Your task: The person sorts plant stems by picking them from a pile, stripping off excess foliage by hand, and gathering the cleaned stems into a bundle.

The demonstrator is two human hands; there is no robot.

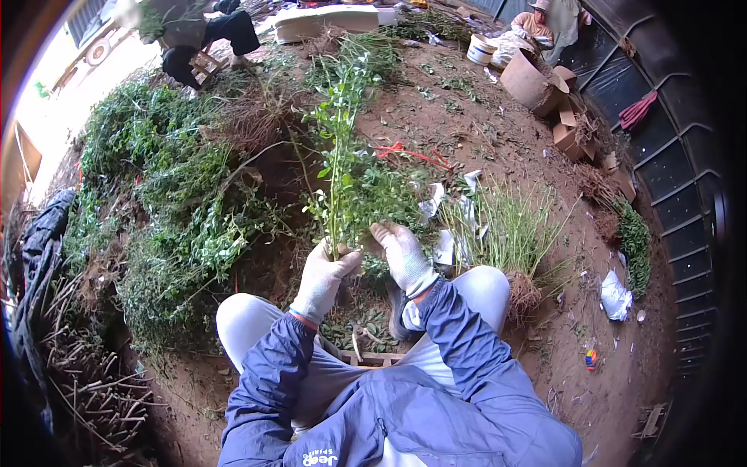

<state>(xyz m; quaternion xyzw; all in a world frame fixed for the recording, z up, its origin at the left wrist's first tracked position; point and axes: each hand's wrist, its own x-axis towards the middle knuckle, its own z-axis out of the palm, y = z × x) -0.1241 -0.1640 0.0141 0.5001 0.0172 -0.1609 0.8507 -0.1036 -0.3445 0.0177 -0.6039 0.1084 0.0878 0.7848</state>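
In a pale glove, my left hand (323,280) is closed around the lower stems of an upright leafy green plant (338,171). My right hand (399,255), gloved too, is beside it with its fingertips pressed together at the plant's lower leaves; what they pinch is hidden among the foliage. More loose greenery (381,198) lies just beyond both hands. Right of my right hand stands a bundle of thin, mostly bare green stems (510,229) with brown roots at its base.
A large heap of leafy plants (179,194) covers the left side, with bare sticks (101,397) nearer. Two people sit at the far left and far right. A red strap (412,153), a white bucket (481,50) and cardboard boxes (572,136) lie beyond.
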